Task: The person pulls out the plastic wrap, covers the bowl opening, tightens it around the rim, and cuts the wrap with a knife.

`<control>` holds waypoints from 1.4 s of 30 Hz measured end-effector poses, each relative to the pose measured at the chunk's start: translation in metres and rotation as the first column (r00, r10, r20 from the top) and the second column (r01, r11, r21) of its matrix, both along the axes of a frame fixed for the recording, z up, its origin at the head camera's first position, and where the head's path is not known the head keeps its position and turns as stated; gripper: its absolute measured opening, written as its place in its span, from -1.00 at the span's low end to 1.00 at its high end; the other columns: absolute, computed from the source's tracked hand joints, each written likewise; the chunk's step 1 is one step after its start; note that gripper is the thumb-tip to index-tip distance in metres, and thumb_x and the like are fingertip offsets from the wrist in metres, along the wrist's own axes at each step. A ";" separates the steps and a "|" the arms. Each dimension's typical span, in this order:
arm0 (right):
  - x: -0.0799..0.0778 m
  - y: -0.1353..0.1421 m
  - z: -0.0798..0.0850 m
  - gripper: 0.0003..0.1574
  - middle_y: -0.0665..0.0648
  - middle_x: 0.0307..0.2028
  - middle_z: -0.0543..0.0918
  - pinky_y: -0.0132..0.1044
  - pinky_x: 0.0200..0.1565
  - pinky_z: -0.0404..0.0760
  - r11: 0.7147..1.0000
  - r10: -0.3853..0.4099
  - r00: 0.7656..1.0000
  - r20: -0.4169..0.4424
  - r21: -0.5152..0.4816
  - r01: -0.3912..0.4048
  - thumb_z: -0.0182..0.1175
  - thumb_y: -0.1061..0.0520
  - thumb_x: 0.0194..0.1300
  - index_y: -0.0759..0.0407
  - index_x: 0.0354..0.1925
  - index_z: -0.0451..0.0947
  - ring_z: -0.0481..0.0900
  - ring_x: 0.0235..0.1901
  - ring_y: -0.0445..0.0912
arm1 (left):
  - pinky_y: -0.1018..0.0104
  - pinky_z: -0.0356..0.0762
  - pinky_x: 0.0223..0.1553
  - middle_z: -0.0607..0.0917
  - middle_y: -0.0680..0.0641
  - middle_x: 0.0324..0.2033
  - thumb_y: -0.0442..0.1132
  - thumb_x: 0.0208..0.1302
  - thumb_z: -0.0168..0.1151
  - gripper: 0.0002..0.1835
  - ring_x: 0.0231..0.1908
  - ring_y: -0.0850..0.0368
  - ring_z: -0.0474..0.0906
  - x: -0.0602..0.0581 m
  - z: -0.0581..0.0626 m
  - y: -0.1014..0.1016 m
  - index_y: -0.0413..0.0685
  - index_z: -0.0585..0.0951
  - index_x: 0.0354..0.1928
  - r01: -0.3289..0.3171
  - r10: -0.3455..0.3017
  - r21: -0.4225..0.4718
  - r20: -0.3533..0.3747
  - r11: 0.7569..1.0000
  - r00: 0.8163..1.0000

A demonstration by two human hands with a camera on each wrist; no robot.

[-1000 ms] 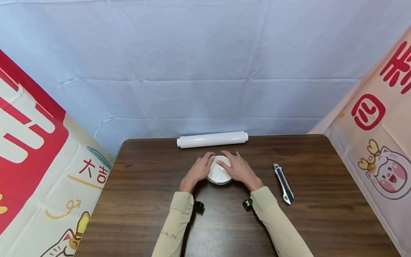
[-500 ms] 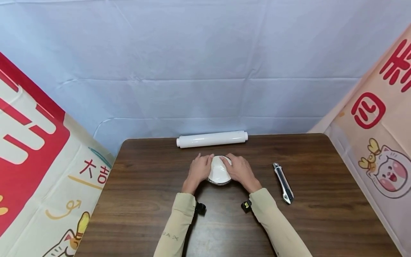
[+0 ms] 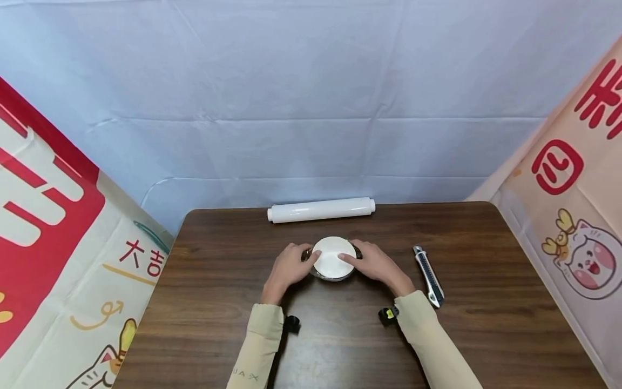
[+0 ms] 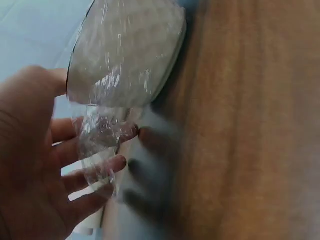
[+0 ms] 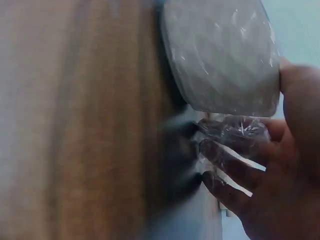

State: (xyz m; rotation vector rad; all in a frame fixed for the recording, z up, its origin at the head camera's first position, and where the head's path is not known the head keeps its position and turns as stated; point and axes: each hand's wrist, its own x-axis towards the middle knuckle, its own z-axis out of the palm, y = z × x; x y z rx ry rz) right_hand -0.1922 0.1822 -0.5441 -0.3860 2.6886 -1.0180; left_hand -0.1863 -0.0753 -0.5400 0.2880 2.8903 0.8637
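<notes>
A white bowl (image 3: 334, 259) with patterned sides stands on the table, clear cling film over its sides. My left hand (image 3: 289, 270) is at its left, the thumb touching the rim. Loose cling film (image 4: 97, 145) hangs below the bowl in the left wrist view, against my spread, slightly bent fingers. At the right side, my right hand (image 3: 379, 266) has its thumb on the rim. Its other fingers (image 5: 227, 195) extend apart beside crumpled film in the right wrist view. Neither hand's fingers wrap round the bowl.
A white roll (image 3: 320, 210), apparently of cling film, lies along the far edge of the brown wooden table (image 3: 218, 346). To the right of the right hand lies a utility knife (image 3: 428, 276). Pale cloth (image 3: 291, 108) hangs behind, with printed banners at both sides.
Both hands have moved outward from the bowl, the thumbs drawing back from its top to the rim. More of the white top shows, and film now shows dark beside each hand.
</notes>
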 end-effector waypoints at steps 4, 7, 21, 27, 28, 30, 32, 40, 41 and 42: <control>0.009 -0.004 -0.001 -0.05 0.27 0.26 0.70 0.18 0.24 0.63 0.997 -0.075 0.997 0.013 -0.014 0.075 0.09 -0.51 0.47 0.17 0.40 0.52 0.68 0.22 0.17 | -0.08 0.73 -0.06 0.86 -0.09 -0.07 0.28 0.55 0.06 -0.45 -0.05 -0.13 0.79 0.009 -0.003 0.004 0.07 0.79 0.13 -0.090 0.089 -0.002 -0.066 0.996 0.994; 0.016 -0.008 -0.001 -0.07 0.31 0.20 0.73 0.17 0.19 0.66 0.988 -0.146 0.989 0.010 -0.045 0.146 0.10 -0.48 0.48 0.22 0.36 0.55 0.72 0.14 0.17 | -0.03 0.72 -0.24 0.87 -0.08 -0.27 0.29 0.55 0.07 -0.49 -0.25 -0.12 0.81 0.015 -0.005 0.011 0.14 0.84 0.00 -0.166 0.165 0.005 -0.109 0.986 0.980; 0.034 -0.024 -0.016 -0.31 0.24 -0.04 0.84 0.01 -0.07 0.72 0.902 -0.409 0.909 -0.084 -0.192 0.388 0.13 -0.34 0.55 0.15 0.20 0.72 0.76 -0.23 0.01 | -0.14 0.68 0.14 0.82 -0.24 0.03 0.16 0.67 -0.08 -0.41 0.10 -0.22 0.75 0.039 -0.017 0.037 -0.15 0.70 0.22 -0.269 0.290 0.288 -0.029 0.919 0.957; 0.039 -0.031 -0.014 -0.29 0.27 0.08 0.80 0.17 0.10 0.70 0.861 -0.480 0.876 -0.046 -0.218 0.461 0.09 -0.31 0.59 0.21 0.26 0.67 0.77 0.08 0.16 | -0.26 0.11 0.61 0.23 -0.35 0.60 0.18 0.65 -0.07 -0.20 0.61 -0.33 0.13 0.055 -0.026 0.046 -0.28 0.17 0.62 -0.278 0.245 0.375 0.134 0.884 0.960; 0.039 -0.033 -0.014 -0.30 0.26 0.08 0.79 0.19 0.12 0.68 0.854 -0.491 0.870 -0.042 -0.217 0.472 0.09 -0.30 0.59 0.21 0.26 0.67 0.76 0.10 0.18 | -0.28 0.05 0.63 0.18 -0.35 0.62 0.18 0.65 -0.07 -0.20 0.63 -0.34 0.07 0.056 -0.027 0.047 -0.28 0.15 0.63 -0.287 0.251 0.382 0.143 0.878 0.957; 0.040 -0.035 -0.015 -0.33 0.26 0.12 0.77 0.21 0.17 0.66 0.842 -0.509 0.860 -0.034 -0.227 0.489 0.07 -0.27 0.61 0.19 0.28 0.66 0.73 0.16 0.20 | -0.29 0.03 0.63 0.17 -0.38 0.61 0.13 0.67 -0.09 -0.21 0.63 -0.37 0.05 0.056 -0.027 0.050 -0.33 0.13 0.62 -0.295 0.262 0.396 0.135 0.870 0.955; 0.043 -0.035 -0.014 -0.36 0.26 0.21 0.72 0.23 0.25 0.60 0.833 -0.515 0.857 -0.001 -0.237 0.500 0.02 -0.23 0.64 0.16 0.33 0.62 0.67 0.25 0.23 | -0.29 0.10 0.60 0.22 -0.42 0.58 0.07 0.70 -0.11 -0.25 0.61 -0.38 0.11 0.056 -0.027 0.053 -0.40 0.13 0.60 -0.301 0.279 0.402 0.112 0.865 0.954; 0.061 -0.039 -0.018 -0.28 0.31 0.57 0.29 0.10 0.59 0.23 0.768 -0.416 0.881 0.225 -0.432 0.473 -0.04 -0.01 0.68 0.27 0.61 0.17 0.23 0.59 0.16 | -0.15 0.61 0.28 0.60 -0.45 0.31 -0.01 0.69 -0.01 -0.34 0.28 -0.25 0.62 0.058 -0.023 0.065 -0.45 0.32 0.50 -0.372 0.431 0.448 -0.035 0.813 0.902; 0.062 -0.041 -0.018 -0.28 0.32 0.57 0.30 0.09 0.59 0.24 0.753 -0.420 0.879 0.227 -0.454 0.477 -0.02 0.01 0.68 0.29 0.61 0.17 0.24 0.59 0.15 | -0.12 0.66 0.21 0.65 -0.43 0.25 -0.02 0.66 0.04 -0.35 0.21 -0.22 0.68 0.059 -0.023 0.066 -0.44 0.37 0.48 -0.388 0.463 0.465 -0.053 0.796 0.885; 0.063 -0.044 -0.019 -0.29 0.34 0.55 0.31 0.10 0.58 0.27 0.738 -0.431 0.875 0.219 -0.472 0.482 0.00 0.04 0.67 0.32 0.59 0.18 0.27 0.57 0.15 | -0.10 0.70 0.14 0.69 -0.42 0.20 -0.02 0.64 0.09 -0.37 0.16 -0.19 0.72 0.060 -0.024 0.067 -0.44 0.42 0.44 -0.403 0.493 0.481 -0.073 0.779 0.867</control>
